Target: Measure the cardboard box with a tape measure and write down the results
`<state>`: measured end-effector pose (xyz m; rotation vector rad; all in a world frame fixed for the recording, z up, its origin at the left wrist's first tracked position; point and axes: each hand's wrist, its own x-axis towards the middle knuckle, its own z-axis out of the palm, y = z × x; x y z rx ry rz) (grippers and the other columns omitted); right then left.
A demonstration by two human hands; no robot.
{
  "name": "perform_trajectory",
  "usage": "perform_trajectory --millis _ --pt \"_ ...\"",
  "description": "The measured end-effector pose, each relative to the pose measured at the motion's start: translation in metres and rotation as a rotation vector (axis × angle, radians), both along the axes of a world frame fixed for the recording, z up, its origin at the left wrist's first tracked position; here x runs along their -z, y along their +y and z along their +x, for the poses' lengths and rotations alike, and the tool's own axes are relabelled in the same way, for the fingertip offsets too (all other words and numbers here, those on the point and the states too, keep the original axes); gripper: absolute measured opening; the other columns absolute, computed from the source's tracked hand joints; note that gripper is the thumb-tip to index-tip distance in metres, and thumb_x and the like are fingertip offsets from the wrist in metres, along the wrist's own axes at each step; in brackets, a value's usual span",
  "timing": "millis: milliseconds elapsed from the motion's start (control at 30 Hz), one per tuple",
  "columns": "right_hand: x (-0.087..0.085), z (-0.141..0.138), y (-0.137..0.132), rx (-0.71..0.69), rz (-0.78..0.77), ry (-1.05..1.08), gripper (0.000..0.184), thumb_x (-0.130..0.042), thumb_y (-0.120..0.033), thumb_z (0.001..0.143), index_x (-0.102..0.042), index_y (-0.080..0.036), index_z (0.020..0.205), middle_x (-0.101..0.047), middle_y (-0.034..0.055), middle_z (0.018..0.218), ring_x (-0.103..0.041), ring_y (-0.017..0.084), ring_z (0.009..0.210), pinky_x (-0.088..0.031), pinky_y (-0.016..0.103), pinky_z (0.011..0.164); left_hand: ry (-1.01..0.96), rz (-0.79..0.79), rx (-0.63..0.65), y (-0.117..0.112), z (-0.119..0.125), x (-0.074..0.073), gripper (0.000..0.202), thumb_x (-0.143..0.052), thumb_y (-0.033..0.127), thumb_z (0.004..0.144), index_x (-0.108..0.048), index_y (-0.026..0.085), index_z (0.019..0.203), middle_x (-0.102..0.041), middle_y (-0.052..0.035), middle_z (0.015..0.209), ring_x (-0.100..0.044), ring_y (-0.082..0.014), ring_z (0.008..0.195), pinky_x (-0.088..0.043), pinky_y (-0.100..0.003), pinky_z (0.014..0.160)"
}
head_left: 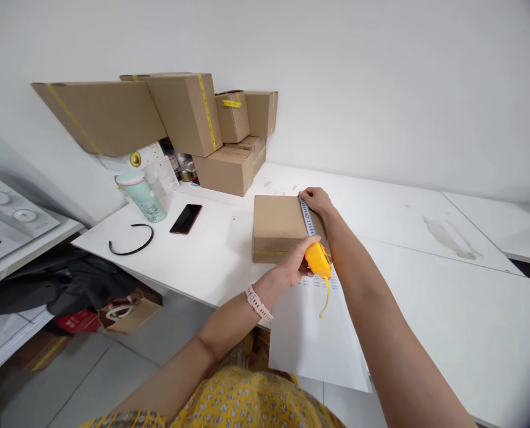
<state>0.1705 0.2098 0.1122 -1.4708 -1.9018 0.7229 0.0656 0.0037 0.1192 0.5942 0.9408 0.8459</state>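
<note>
Yellow patterned cloth below you, a tape measure drawn across the box

Nearest the camera is your yellow patterned clothing (pixel 256 398), at the bottom of the view. Just beyond it, a white sheet (pixel 316 339) with printed lines near its far end reaches past the near edge of the white surface (pixel 452 297).

Your left grip (pixel 296 264), below a pale pink wristband (pixel 259 304), is clasped around the yellow case of the tape measure (pixel 317 260). You have that case at the near side of the cardboard box (pixel 277 215), its yellow strap (pixel 326 297) hanging down over the sheet. From the case, the blade (pixel 307 217) runs away from you over the top of the box, right of its middle. Your right grip (pixel 318 200) has its fingertips closed on the blade's end at the far edge of the box.

Well to the left of your hands on the surface, you have a dark phone (pixel 186 219) lying flat, a thin black curved band (pixel 133 254) and an upright mint-green tumbler (pixel 142 199). Behind them, larger cardboard boxes (pixel 185 113) are stacked towards the wall (pixel 372 89).
</note>
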Motion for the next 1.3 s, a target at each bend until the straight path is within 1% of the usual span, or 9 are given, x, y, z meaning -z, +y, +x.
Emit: perform_trajectory --millis 100,400,667,800,900,1000,1133,1233,1300 --pt "0.002 -0.001 0.005 0.009 0.006 0.002 0.021 -0.062 -0.044 0.081 -0.064 -0.023 0.076 -0.069 0.0029 0.079 -0.057 0.020 0.077 -0.046 0.033 0.073 -0.001 0.049 -0.051 -0.007 0.001 0.004 0.037 -0.071 0.057 0.076 -0.064 0.021 0.077 -0.066 -0.0085 0.077 -0.059 -0.0145 0.060 -0.027 -0.025 0.042" --pt "0.008 0.000 0.015 0.044 -0.006 0.016 0.018 -0.063 -0.039 0.082 -0.069 -0.022 0.080 -0.072 0.0058 0.084 -0.062 0.023 0.086 -0.048 0.037 0.083 0.018 0.133 0.012 -0.035 0.001 0.005 0.034 -0.071 0.055 0.077 -0.063 0.022 0.086 -0.069 -0.0090 0.083 -0.061 -0.0151 0.060 -0.028 -0.024 0.040" --pt "0.008 -0.002 0.011 0.055 -0.028 0.031 0.018 -0.065 -0.039 0.084 -0.067 -0.022 0.078 -0.070 0.0062 0.083 -0.061 0.023 0.085 -0.048 0.039 0.083 0.061 0.127 0.018 -0.029 0.002 0.004 0.036 -0.068 0.056 0.075 -0.063 0.021 0.081 -0.065 -0.0072 0.079 -0.057 -0.0142 0.058 -0.028 -0.026 0.042" --pt "-0.005 -0.004 0.004 0.029 -0.049 0.137 0.025 -0.068 -0.044 0.086 -0.067 -0.020 0.080 -0.070 0.0068 0.086 -0.061 0.023 0.088 -0.049 0.037 0.082 0.069 0.125 0.040 -0.027 -0.002 0.001 0.041 -0.067 0.060 0.076 -0.064 0.020 0.081 -0.065 -0.0063 0.080 -0.056 -0.0135 0.060 -0.035 -0.026 0.048" --pt "-0.020 0.012 -0.011 0.035 -0.016 0.381 0.035 -0.061 -0.054 0.093 -0.068 -0.020 0.093 -0.072 0.0077 0.101 -0.064 0.021 0.098 -0.051 0.034 0.087 0.090 0.271 0.000 -0.047 -0.023 -0.005 0.037 -0.070 0.056 0.077 -0.067 0.021 0.085 -0.067 -0.0060 0.090 -0.062 -0.0154 0.076 -0.048 -0.028 0.064" --pt "-0.023 0.050 -0.044 0.121 0.076 0.496 0.041 -0.058 -0.059 0.094 -0.070 -0.021 0.104 -0.072 0.0083 0.109 -0.066 0.019 0.105 -0.050 0.032 0.093 0.213 0.439 -0.078 -0.078 -0.064 -0.005 0.035 -0.073 0.051 0.079 -0.070 0.025 0.103 -0.066 -0.0031 0.094 -0.063 -0.0164 0.081 -0.051 -0.028 0.072" --pt "0.008 0.098 -0.104 0.285 0.078 0.344 0.050 -0.055 -0.066 0.094 -0.072 -0.020 0.106 -0.073 0.0089 0.094 -0.067 0.022 0.093 -0.053 0.037 0.089 0.418 0.486 -0.316 -0.097 -0.120 0.015 0.040 -0.072 0.050 0.081 -0.067 0.031 0.115 -0.067 -0.0008 0.098 -0.064 -0.0180 0.087 -0.051 -0.029 0.076" --pt "0.032 0.105 -0.135 0.243 -0.027 0.332 0.059 -0.047 -0.070 0.096 -0.066 -0.024 0.129 -0.073 0.0103 0.111 -0.068 0.024 0.101 -0.054 0.040 0.092 0.432 0.438 -0.342 -0.085 -0.140 0.031 0.037 -0.072 0.050 0.079 -0.068 0.026 0.107 -0.068 -0.0012 0.100 -0.063 -0.0184 0.091 -0.051 -0.028 0.078" --pt "0.035 0.099 -0.145 0.176 -0.043 0.352 0.063 -0.045 -0.070 0.096 -0.059 -0.028 0.141 -0.069 0.0110 0.126 -0.066 0.025 0.110 -0.055 0.041 0.093 0.370 0.425 -0.301 -0.070 -0.144 0.033 0.038 -0.073 0.050 0.077 -0.069 0.023 0.103 -0.069 -0.0022 0.102 -0.062 -0.0181 0.091 -0.051 -0.027 0.078"
